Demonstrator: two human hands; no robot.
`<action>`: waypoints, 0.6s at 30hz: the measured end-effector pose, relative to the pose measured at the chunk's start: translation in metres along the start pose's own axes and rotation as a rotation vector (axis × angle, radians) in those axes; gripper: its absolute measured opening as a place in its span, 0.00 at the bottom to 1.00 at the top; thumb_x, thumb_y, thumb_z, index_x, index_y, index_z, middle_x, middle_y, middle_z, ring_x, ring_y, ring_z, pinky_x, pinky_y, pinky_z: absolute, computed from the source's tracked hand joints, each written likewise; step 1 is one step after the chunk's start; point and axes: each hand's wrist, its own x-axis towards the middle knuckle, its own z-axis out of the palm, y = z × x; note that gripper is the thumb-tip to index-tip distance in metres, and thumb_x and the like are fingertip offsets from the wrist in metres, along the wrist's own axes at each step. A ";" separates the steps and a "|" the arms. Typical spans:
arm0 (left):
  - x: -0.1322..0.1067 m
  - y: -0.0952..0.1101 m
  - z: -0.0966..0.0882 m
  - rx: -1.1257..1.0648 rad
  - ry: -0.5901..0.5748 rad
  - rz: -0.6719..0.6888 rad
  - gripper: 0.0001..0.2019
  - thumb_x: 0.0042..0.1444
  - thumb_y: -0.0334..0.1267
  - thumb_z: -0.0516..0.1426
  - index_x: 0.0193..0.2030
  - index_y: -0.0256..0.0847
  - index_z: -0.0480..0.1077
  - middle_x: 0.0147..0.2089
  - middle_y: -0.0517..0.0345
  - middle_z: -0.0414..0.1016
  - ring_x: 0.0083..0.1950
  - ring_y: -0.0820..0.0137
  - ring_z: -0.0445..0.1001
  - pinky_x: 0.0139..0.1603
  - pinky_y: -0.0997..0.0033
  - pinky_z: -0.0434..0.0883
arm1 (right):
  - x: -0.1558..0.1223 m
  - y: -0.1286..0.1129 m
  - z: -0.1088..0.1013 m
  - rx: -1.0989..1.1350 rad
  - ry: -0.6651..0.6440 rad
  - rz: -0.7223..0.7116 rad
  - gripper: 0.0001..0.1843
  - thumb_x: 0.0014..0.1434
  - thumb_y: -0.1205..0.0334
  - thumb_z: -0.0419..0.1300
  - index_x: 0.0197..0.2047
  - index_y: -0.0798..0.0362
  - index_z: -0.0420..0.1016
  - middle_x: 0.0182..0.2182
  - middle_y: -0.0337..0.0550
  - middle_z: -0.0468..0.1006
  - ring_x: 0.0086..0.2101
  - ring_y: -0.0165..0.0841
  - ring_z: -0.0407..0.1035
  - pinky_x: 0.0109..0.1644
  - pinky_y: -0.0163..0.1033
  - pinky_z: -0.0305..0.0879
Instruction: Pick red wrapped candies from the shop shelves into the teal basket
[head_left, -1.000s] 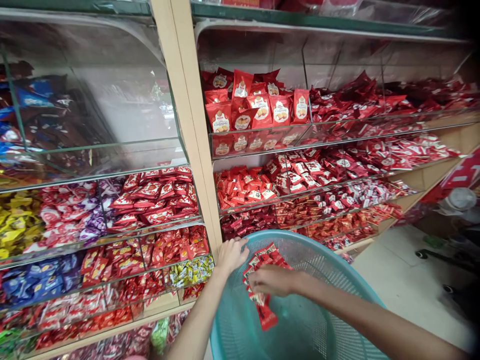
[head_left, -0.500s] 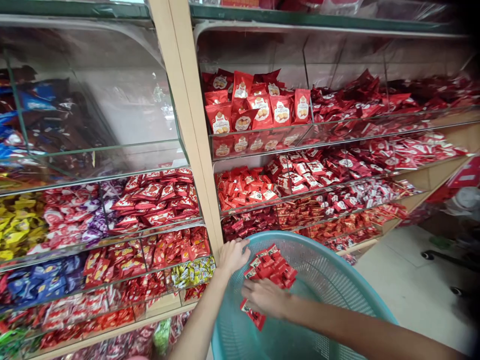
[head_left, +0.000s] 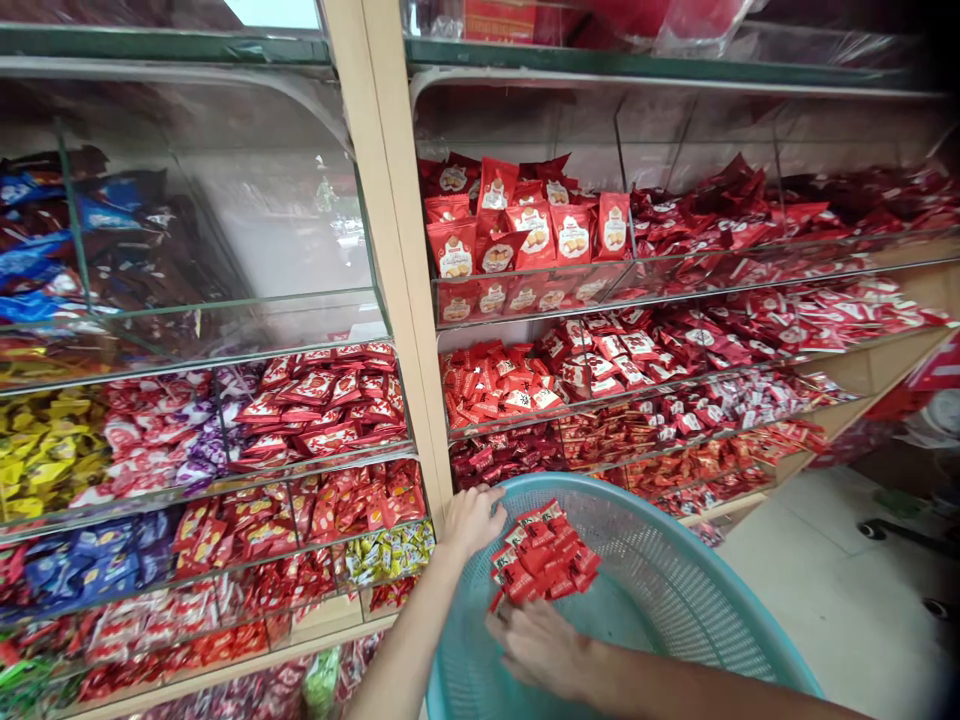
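Observation:
A large turquoise plastic basket (head_left: 720,580) with perforated sides takes up the lower middle. Its rim is in the grip of my left hand (head_left: 471,522), at the far left beside the shelf post. Inside lies a small heap of red candy packets (head_left: 553,550) with pale ends and dark lettering. At the near edge of that heap is my right hand (head_left: 541,645), its fingers bent and smeared by motion. The fingertips are close to a packet at the heap's lower left; whether they hold it is hidden.
Glass-fronted shelves of wrapped sweets stand ahead, split by a wooden post (head_left: 405,250). Similar red packets (head_left: 495,385) fill a compartment behind the basket. Yellow sweets (head_left: 52,450) and blue packets (head_left: 90,555) are on the left. Tiled floor (head_left: 817,560) and chair casters (head_left: 874,530) show at right.
My right hand has drawn back toward me from over the packets, uncovering more of the heap. The loose packet below the hand no longer shows there. My left hand stays on the rim.

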 end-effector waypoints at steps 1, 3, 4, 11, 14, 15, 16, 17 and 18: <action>0.000 -0.001 0.001 0.001 0.007 0.012 0.18 0.57 0.41 0.46 0.53 0.51 0.65 0.51 0.60 0.71 0.48 0.68 0.70 0.51 0.68 0.65 | 0.000 -0.001 -0.015 0.002 -0.008 -0.011 0.13 0.50 0.61 0.57 0.41 0.54 0.73 0.31 0.53 0.77 0.30 0.42 0.71 0.29 0.42 0.61; 0.000 -0.003 0.003 0.003 0.020 0.030 0.18 0.57 0.41 0.46 0.53 0.51 0.65 0.50 0.60 0.71 0.47 0.68 0.71 0.50 0.67 0.65 | 0.003 0.000 -0.053 0.007 -0.019 -0.026 0.10 0.52 0.59 0.54 0.32 0.53 0.74 0.27 0.49 0.77 0.28 0.38 0.70 0.29 0.39 0.59; 0.000 -0.004 0.003 0.003 0.015 0.038 0.18 0.57 0.41 0.45 0.54 0.51 0.65 0.50 0.59 0.71 0.47 0.67 0.70 0.50 0.67 0.65 | 0.006 0.001 -0.074 0.018 -0.023 -0.023 0.10 0.52 0.60 0.54 0.27 0.54 0.73 0.24 0.46 0.76 0.26 0.36 0.69 0.28 0.37 0.56; 0.000 -0.007 0.008 -0.001 0.044 0.047 0.18 0.56 0.42 0.47 0.53 0.48 0.65 0.48 0.56 0.72 0.47 0.65 0.69 0.50 0.65 0.65 | 0.062 0.037 -0.204 0.265 0.625 0.201 0.16 0.59 0.55 0.46 0.27 0.53 0.68 0.20 0.37 0.71 0.21 0.26 0.62 0.27 0.31 0.51; 0.000 -0.006 0.009 -0.005 0.057 0.042 0.18 0.56 0.42 0.47 0.53 0.50 0.65 0.50 0.59 0.71 0.47 0.67 0.70 0.51 0.66 0.65 | 0.100 0.054 -0.227 0.310 0.756 0.365 0.15 0.56 0.53 0.51 0.25 0.53 0.67 0.21 0.41 0.73 0.25 0.29 0.65 0.29 0.32 0.53; 0.000 -0.006 0.009 -0.004 0.054 0.033 0.19 0.56 0.42 0.47 0.53 0.50 0.66 0.50 0.59 0.71 0.47 0.67 0.70 0.51 0.66 0.65 | 0.112 0.059 -0.231 0.340 0.761 0.410 0.15 0.54 0.52 0.53 0.24 0.54 0.66 0.22 0.43 0.73 0.27 0.31 0.67 0.30 0.33 0.54; 0.000 -0.006 0.008 -0.004 0.050 0.025 0.19 0.56 0.42 0.47 0.53 0.50 0.66 0.50 0.58 0.71 0.47 0.67 0.70 0.51 0.66 0.64 | 0.122 0.064 -0.234 0.376 0.753 0.437 0.15 0.53 0.52 0.54 0.22 0.54 0.66 0.22 0.45 0.73 0.28 0.33 0.67 0.30 0.33 0.55; 0.000 -0.005 0.007 -0.005 0.045 0.021 0.19 0.56 0.43 0.47 0.53 0.50 0.66 0.50 0.58 0.71 0.48 0.67 0.70 0.52 0.67 0.64 | 0.131 0.068 -0.234 0.417 0.735 0.446 0.16 0.52 0.52 0.55 0.20 0.54 0.64 0.22 0.46 0.73 0.28 0.34 0.68 0.29 0.34 0.55; 0.000 -0.005 0.006 -0.007 0.040 0.017 0.19 0.56 0.43 0.47 0.53 0.50 0.66 0.50 0.58 0.71 0.48 0.68 0.69 0.52 0.67 0.64 | 0.139 0.071 -0.233 0.456 0.714 0.438 0.17 0.52 0.53 0.56 0.18 0.54 0.63 0.20 0.45 0.73 0.26 0.33 0.69 0.29 0.33 0.56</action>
